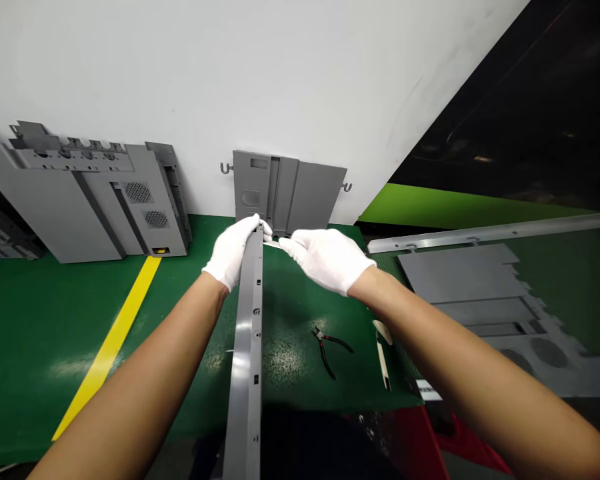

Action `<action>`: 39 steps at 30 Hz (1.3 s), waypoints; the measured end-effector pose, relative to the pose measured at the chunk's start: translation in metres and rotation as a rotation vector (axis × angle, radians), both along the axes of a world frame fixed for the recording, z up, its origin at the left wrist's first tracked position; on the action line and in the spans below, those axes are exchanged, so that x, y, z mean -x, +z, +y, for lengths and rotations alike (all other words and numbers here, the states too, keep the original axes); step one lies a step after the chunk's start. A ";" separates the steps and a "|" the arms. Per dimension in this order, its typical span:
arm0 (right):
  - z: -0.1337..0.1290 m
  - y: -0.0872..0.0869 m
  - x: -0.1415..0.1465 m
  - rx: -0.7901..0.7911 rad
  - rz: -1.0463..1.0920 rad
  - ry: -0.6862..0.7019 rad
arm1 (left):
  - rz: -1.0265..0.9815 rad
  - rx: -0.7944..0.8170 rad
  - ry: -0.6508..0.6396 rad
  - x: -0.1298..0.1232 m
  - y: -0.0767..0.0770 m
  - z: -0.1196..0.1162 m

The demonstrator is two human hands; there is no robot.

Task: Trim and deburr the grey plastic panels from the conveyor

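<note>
My left hand (234, 251), in a white glove, grips the far end of a long grey panel (246, 347) that stands on edge and runs toward me. Small slots and holes line the panel's narrow side. To its right, my right hand (327, 259), also gloved, has its fingers pinched on a thin, light-coloured tool (272, 244). The tool's tip points left, close to the panel's far end and my left fingertips; whether it touches the panel is unclear.
Pliers (324, 347) and a white-handled knife (383, 361) lie on the green table (190, 373). Grey panels lean at the wall, one at left (100, 200) and one straight ahead (310, 197). At right, a metal rail (480, 232) stands before another panel (460, 280).
</note>
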State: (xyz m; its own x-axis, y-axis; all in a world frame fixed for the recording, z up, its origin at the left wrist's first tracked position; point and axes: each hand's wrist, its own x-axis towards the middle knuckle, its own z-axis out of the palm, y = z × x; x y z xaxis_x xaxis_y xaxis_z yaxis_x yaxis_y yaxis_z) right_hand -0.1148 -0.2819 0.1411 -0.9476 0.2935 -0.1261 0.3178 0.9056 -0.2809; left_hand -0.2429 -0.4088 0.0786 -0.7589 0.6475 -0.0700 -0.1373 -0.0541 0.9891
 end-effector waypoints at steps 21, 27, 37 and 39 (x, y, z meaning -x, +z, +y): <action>-0.006 0.008 0.016 -0.154 -0.114 0.032 | 0.154 -0.007 -0.017 -0.001 -0.007 0.000; -0.007 0.008 0.014 -0.157 -0.118 0.024 | 0.117 0.007 -0.020 -0.001 -0.006 0.000; -0.006 0.010 0.012 -0.144 -0.123 0.035 | 0.100 -0.012 -0.046 -0.001 -0.006 0.000; -0.007 0.011 0.012 -0.144 -0.125 0.033 | 0.101 -0.014 -0.041 -0.001 -0.006 0.000</action>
State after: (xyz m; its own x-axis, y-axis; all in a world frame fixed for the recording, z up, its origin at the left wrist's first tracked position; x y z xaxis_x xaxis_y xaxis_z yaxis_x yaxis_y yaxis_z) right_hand -0.1264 -0.2887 0.1517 -0.9365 0.2862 -0.2024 0.3117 0.9441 -0.1075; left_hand -0.2416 -0.4083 0.0726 -0.7347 0.6783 0.0151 -0.0394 -0.0648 0.9971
